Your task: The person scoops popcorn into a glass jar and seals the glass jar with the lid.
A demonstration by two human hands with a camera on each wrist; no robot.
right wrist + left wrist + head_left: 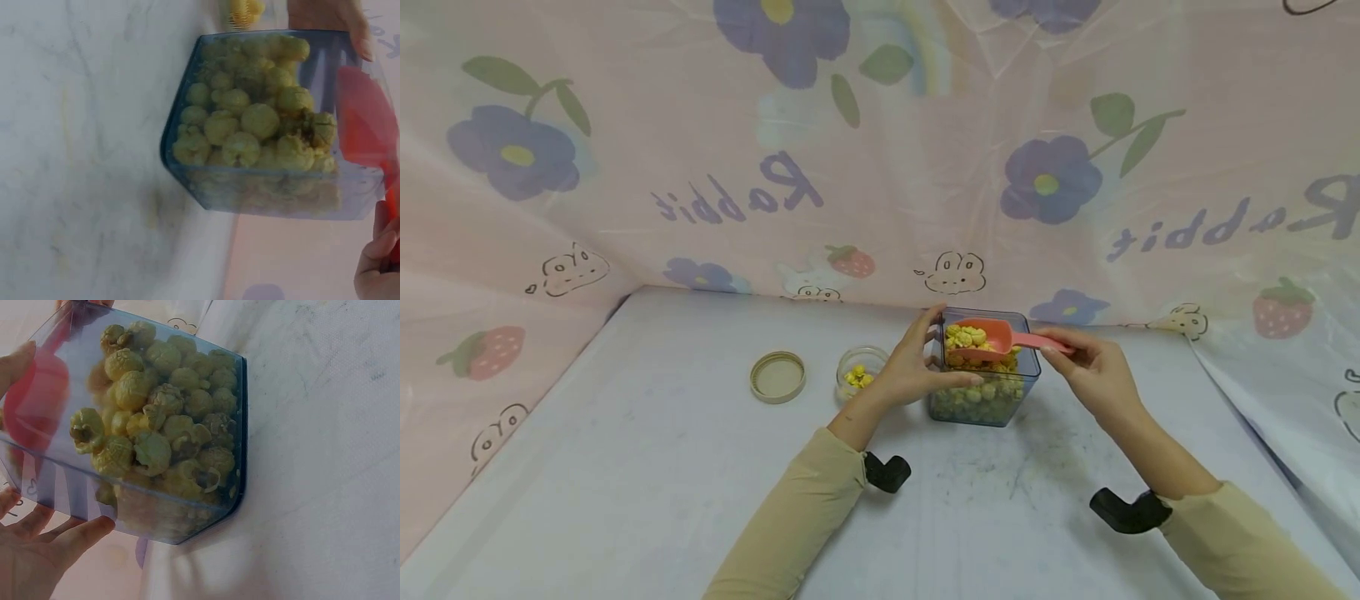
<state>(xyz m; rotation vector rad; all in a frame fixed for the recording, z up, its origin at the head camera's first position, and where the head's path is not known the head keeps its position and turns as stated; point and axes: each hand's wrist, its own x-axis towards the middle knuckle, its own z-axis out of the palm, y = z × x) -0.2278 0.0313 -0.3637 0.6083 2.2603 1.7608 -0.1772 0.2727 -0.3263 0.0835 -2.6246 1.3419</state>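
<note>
A clear bluish plastic container (pixel 1028 385) stands on the table, partly filled with yellow-green popcorn (pixel 181 412). My left hand (pixel 910 367) grips it from the left, thumb along the near wall and fingers on the left side. Between thumb and fingers of my right hand (pixel 1101 375) is the handle of a coral-pink scoop (pixel 998 336). Its bowl lies within the container's mouth, loaded with popcorn pieces. Through the wall, the right wrist view shows the scoop (pixel 365 119) above the popcorn heap.
Left of the container sits a small round clear jar (pixel 844 367) with a few popcorn pieces inside, partly behind my left hand. A beige round lid (pixel 777 377) lies further left on the white table (pixel 647 450). A printed cloth (pixel 880 167) hangs close behind the container.
</note>
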